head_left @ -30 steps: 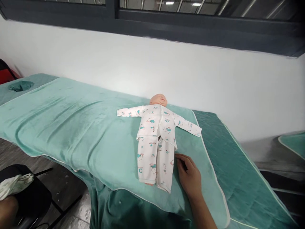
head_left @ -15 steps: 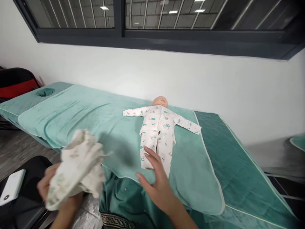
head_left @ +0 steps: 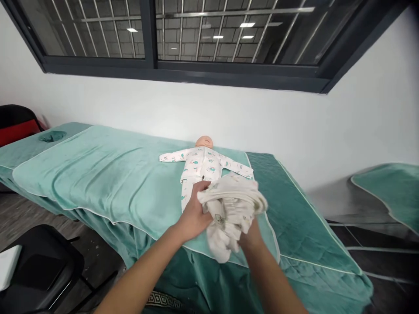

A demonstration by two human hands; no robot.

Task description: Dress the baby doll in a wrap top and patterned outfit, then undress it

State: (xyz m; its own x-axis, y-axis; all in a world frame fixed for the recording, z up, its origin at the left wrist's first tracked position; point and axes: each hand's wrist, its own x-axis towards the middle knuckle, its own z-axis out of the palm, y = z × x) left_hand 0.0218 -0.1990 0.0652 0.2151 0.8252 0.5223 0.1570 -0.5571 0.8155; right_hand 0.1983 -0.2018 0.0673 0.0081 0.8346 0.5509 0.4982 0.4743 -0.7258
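A bunched white baby garment (head_left: 232, 205) with a faint print and gathered fabric hangs above the bed, in front of the doll's legs. My left hand (head_left: 196, 216) is closed on its left edge, thumb and fingers gripping the cloth. My right hand (head_left: 249, 235) holds it from the lower right; the cloth hides most of its fingers. Beyond lies a baby doll (head_left: 204, 141) on its back, arms spread, in a white printed top (head_left: 199, 163). Its white printed trousers (head_left: 187, 189) show only partly, as my left hand and the garment cover the rest.
The doll lies on a light green blanket (head_left: 131, 174) over a darker green bed (head_left: 294, 209) along the wall. A black chair (head_left: 49, 257) with a white phone-like object (head_left: 9, 266) stands at lower left. A barred window (head_left: 196, 74) is above.
The garment has moved from the lower left to the right, in front of the doll. My right hand, open and bare before, has joined my left on it. The view has shifted right.
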